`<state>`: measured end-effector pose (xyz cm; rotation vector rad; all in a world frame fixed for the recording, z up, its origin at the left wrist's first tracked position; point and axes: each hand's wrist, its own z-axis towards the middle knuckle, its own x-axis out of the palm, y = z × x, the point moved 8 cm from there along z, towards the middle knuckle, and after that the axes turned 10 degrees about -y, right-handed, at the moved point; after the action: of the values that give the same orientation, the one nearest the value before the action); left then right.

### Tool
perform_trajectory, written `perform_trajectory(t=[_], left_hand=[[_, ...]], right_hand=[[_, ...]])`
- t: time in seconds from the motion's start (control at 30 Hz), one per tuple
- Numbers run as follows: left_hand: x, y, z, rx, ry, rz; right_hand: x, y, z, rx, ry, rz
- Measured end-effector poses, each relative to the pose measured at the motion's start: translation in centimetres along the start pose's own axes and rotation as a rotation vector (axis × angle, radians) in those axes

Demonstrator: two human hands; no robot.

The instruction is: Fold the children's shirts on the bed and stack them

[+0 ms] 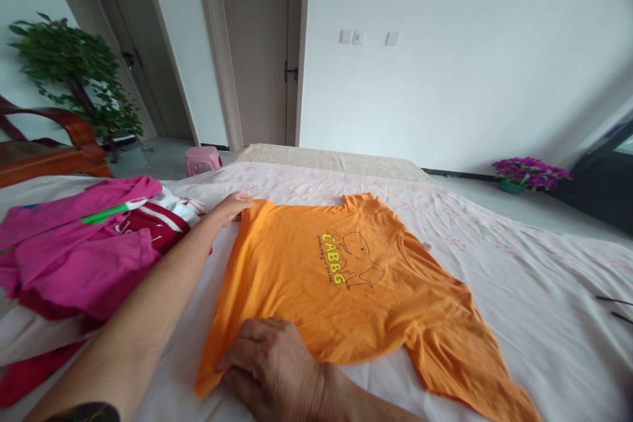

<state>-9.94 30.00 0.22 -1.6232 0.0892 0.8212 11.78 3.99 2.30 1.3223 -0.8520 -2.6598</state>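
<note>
The left hand (pixel 235 208) has its fingers closed on the far corner of the shirt's hem, and the right hand (pixel 277 362) grips the near part of the same hem with its fingers curled; the left thumb is hard to make out. Something dark sits on the left forearm at the bottom edge of the view.

The orange shirt (pixel 341 264) lies spread with its front up, hem toward the left and collar toward the right. Its front carries a whale-like line drawing (pixel 359 254) and yellow letters (pixel 333 258). Under the shirt is a pale sheet (pixel 494 244) with faint pink flowers.

Left of the shirt, beyond the left forearm, is a loose pile of clothes (pixel 93 250) in pink, red and white. Past the shirt's far side, a beige cloth (pixel 336 161) lies at the sheet's far end. To the right of the shirt, two thin black pieces (pixel 613 306) poke in at the edge.

Farther off, up and left from the shirt, are a pink stool (pixel 204 159), a wooden chair (pixel 59 138) and a leafy plant (pixel 74 66). Well beyond it to the right, purple flowers (pixel 531 173) stand in a green pot (pixel 511 187) on the floor.
</note>
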Motion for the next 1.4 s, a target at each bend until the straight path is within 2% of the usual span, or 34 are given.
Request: perform_trajectory(t=[0.1,0.2,0.37,0.5,0.57,0.63,0.73,0.8,0.87,0.93,1.0,1.1,1.2,1.3,1.4], left_hand=[[-1.0,-0.8,0.5,0.068,-0.139,0.122],[-1.7,-1.3,0.8,0.136,-0.251,0.305],[-1.1,-0.8,-0.5,0.195,-0.272,0.549],[-0.9,-2.0,-3.7,0.285,-0.274,0.645],[-0.9,-3.8,-6.5,0.417,-0.26,0.636],[-0.9,-5.8,-10.4,0.591,-0.195,0.572],[-1.2,-7.2,-17.4,0.721,0.03,0.454],[-1.5,-6.8,-22.1,0.723,0.214,0.424],[-1.9,-5.7,-26.3,0.733,0.335,0.452],[-2.3,-4.2,-29.6,0.775,0.364,0.515],[-2.6,-2.4,-31.6,0.824,0.311,0.578],[-2.9,-0.3,-32.4,0.881,0.194,0.622],[-3.8,-0.1,-31.6,0.926,0.079,0.625],[-6.0,-2.4,-30.0,0.994,-0.077,0.609],[-8.5,-5.7,-28.3,1.027,-0.231,0.601]], right_hand=[[-0.4,-0.1,0.0,0.01,-0.005,0.109],[-0.2,-0.3,-0.1,0.039,-0.003,0.116],[0.9,0.2,-0.2,-0.043,0.039,-0.063],[1.2,0.5,-0.6,-0.103,0.056,-0.054],[0.6,0.9,-0.6,-0.11,0.034,0.013],[-0.8,0.9,-0.4,-0.062,-0.03,0.095],[-4.3,-0.4,0.5,0.121,-0.158,0.175],[-6.6,-2.1,0.9,0.274,-0.187,0.155],[-8.2,-3.4,0.7,0.358,-0.103,0.107],[-9.5,-4.5,-0.3,0.415,0.006,0.048],[-10.4,-5.0,-2.1,0.413,0.121,-0.012],[-11.2,-4.5,-5.6,0.307,0.227,-0.119],[-11.3,-4.0,-8.4,0.219,0.243,-0.275],[-11.2,-4.4,-9.6,0.207,0.223,-0.445],[-12.2,-5.3,-9.2,0.282,0.113,-0.501]])
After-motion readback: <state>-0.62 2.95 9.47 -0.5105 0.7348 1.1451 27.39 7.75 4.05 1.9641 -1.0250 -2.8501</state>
